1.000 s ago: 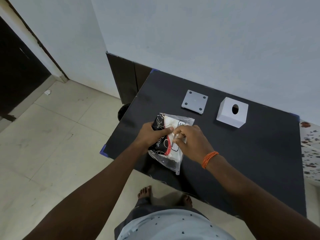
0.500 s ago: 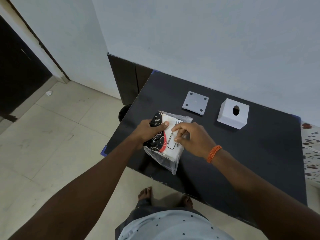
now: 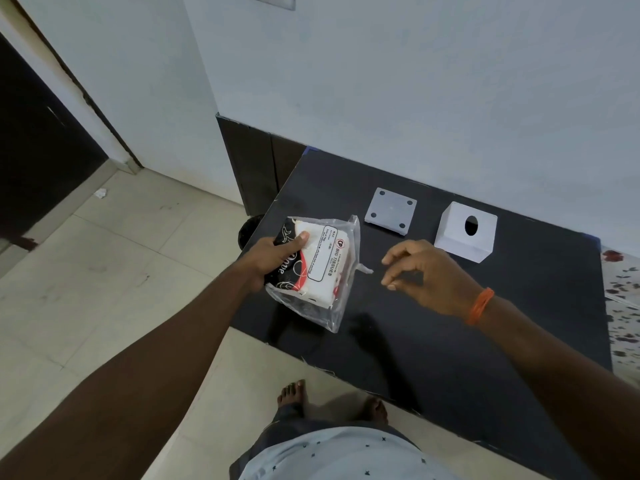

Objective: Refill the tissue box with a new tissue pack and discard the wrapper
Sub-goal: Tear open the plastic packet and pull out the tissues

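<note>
**Pack held in left hand over the tabletop**

The pack (image 3: 313, 268) serves as the landmark. To its left, the left hand (image 3: 273, 259) is clamped on it, thumb pressed across the top face and fingers wrapped under the black printed end. The pack sits in a clear wrapper (image 3: 341, 303) whose loose edge hangs below and to the right of the tissues; a label reading BIG TISSUES faces up. It is held tilted above the near left part of the black tabletop (image 3: 433, 341), a shadow beneath it. A small white scrap (image 3: 365, 269) juts from the wrapper's right edge. Just right of the pack, the right hand (image 3: 426, 277) hovers apart from it, fingers curled and loosely parted, thumb and forefinger near each other with nothing between them; an orange band (image 3: 479, 305) circles its wrist. Beyond the pack and to its right, a square grey base (image 3: 391, 211) lies flat on the tabletop. Further right stands the white box (image 3: 464, 233), its round hole facing up, well apart from the pack and both hands
</note>
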